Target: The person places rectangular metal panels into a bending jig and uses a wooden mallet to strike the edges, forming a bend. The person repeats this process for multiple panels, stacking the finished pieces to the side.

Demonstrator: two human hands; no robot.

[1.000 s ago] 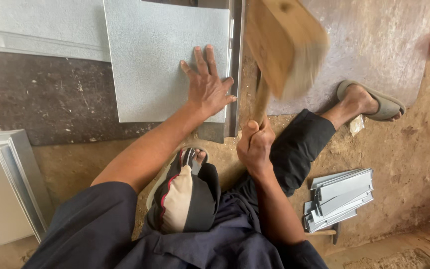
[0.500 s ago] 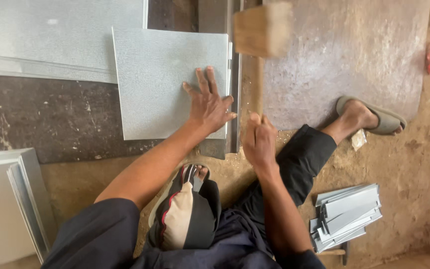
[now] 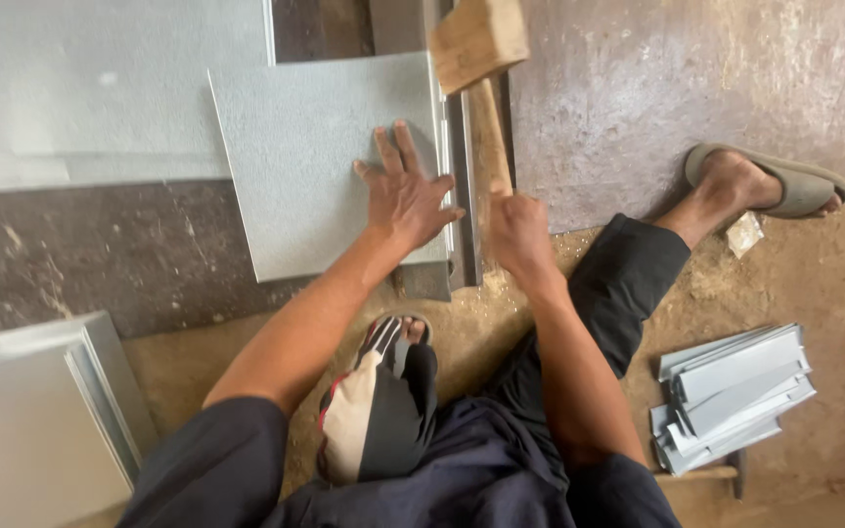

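Square grey metal sheet (image 3: pixel 334 166) flat on floor, right edge against narrow metal strip (image 3: pixel 462 186) running away from person. Left hand (image 3: pixel 405 196) spread, palm pressing sheet near that edge. Right hand (image 3: pixel 520 235) just right of it, fist wrapped on wooden mallet (image 3: pixel 476 78) handle; handle parallel to strip, head above far end. Stack of folded metal pieces (image 3: pixel 731 391) well right.

Pale speckled grey metal sheet (image 3: pixel 330 161); light tan wooden mallet (image 3: pixel 479 59); black, cream and red-trimmed shoe (image 3: pixel 378 401); brown dirt floor (image 3: pixel 814 284).
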